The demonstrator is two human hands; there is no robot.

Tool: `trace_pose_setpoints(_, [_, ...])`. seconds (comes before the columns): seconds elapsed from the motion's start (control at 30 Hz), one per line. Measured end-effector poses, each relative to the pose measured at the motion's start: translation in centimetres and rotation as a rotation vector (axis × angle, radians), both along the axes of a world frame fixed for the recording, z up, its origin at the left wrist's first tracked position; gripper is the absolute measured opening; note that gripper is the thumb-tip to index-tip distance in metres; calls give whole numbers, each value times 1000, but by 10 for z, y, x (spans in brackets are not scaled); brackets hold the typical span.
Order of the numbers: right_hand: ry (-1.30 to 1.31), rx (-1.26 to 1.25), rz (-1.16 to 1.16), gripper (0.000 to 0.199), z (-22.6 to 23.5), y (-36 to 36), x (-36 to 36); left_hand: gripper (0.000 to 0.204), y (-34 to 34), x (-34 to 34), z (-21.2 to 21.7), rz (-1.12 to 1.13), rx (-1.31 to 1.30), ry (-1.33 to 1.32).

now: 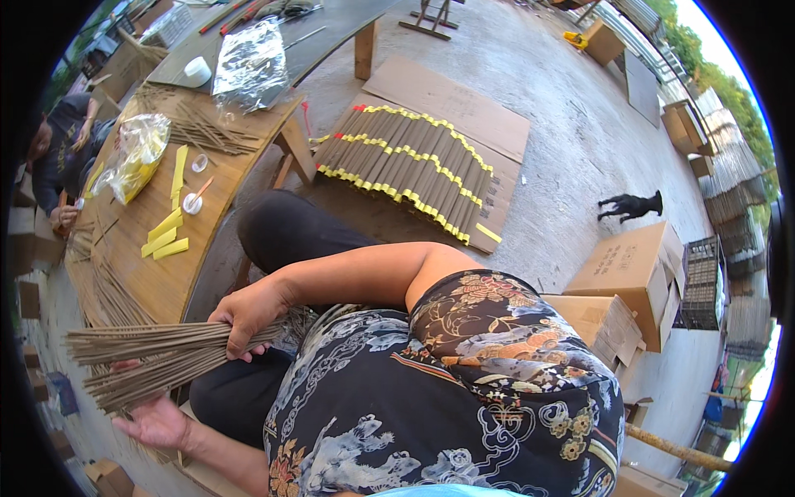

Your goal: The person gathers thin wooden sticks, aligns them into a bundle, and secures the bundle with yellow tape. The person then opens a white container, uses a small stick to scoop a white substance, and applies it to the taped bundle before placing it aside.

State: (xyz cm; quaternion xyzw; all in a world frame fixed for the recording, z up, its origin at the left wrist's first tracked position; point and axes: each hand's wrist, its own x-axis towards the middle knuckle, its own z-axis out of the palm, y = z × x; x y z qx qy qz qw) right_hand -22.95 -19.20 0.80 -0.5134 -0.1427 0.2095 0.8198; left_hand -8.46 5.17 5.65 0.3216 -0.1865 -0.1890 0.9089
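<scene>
A thick bundle of thin grey-brown incense sticks (157,354) lies across in front of my body, its loose ends fanned toward the left. My right hand (248,316) is closed round the bundle near its right end, thumb over the top. Below the fanned end, my left hand (157,424) is turned palm up with the thumb stretched out. Its fingers reach behind the sticks and are partly hidden, so I cannot tell how firmly they touch. More loose sticks (116,294) lie on the wooden table (195,248) just beyond.
The table holds yellow paper strips (162,234), a small white tub (192,204) and a plastic bag (141,153). Yellow-banded stick bundles (406,161) lie on flat cardboard (505,137). A person (62,149) sits across the table. Cartons (621,269) and a black dog (633,205) are at right.
</scene>
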Motion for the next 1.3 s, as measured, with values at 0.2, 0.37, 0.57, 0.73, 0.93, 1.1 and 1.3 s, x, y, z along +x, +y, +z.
trace_pose_setpoints(0.2, [-2,-24,9,16,0,-9,-6,79,26,33,44,467,199,-67])
trace_pose_setpoints(0.37, [4,16,-39,18,1,-14,-10,84,31,60,42,498,327,-212])
trace_pose_setpoints(0.57, [-39,99,-90,18,3,-10,-6,91,42,83,13,229,431,-273])
trace_pose_setpoints(0.73, [24,170,-121,19,12,-2,4,97,27,53,-21,-237,408,-275])
trace_pose_setpoints(0.93, [164,18,-141,27,22,9,11,89,-82,-23,-2,-158,57,-16])
trace_pose_setpoints(1.1, [254,62,20,22,19,15,23,66,-66,11,-15,-411,-274,176])
trace_pose_setpoints(1.3, [246,308,198,26,10,24,51,62,-81,17,14,-344,-201,-72])
